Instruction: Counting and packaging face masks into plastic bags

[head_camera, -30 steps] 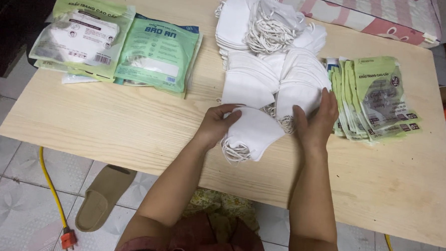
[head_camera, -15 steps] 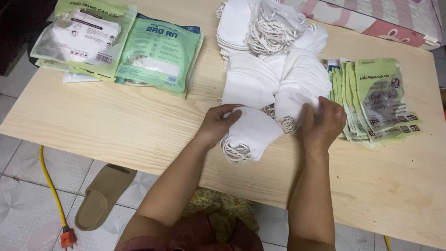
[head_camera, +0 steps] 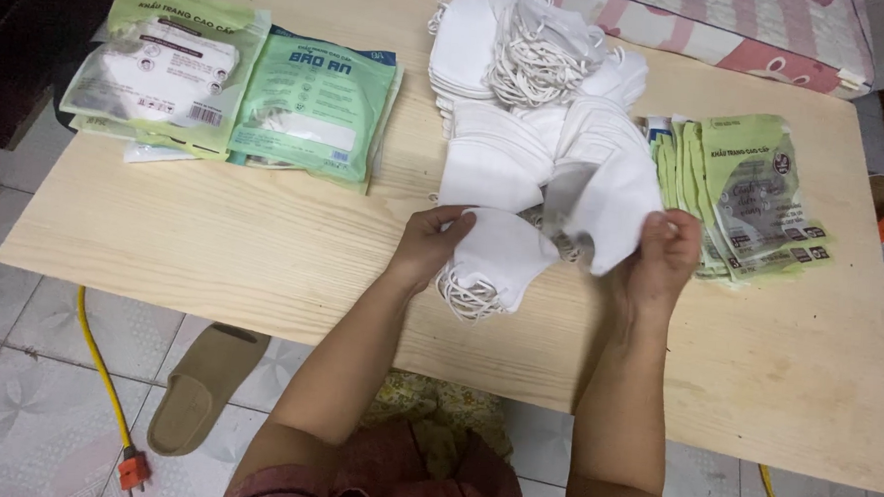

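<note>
- Head view is looking down on a pale wooden table, which serves as the landmark here.
- Left hand is resting near the table's front edge, fingers curled closed over a small stack of folded white masks; it looks to be pinning them flat so they are not sliding, their ear loops spilling toward the person.
- Right hand is sitting just right of that stack, fingers pinched shut on the lower corner of a single white mask, lifting it clear of the tabletop, seemingly to separate it from the rest.
- Behind both hands, toward the table's far edge, a big heap of loose white masks is lying.
- Flat green sleeves are fanning out at the table's right side, close by the right hand.
- Filled green packets are lying at the table's far left, well apart from the hands.
</note>
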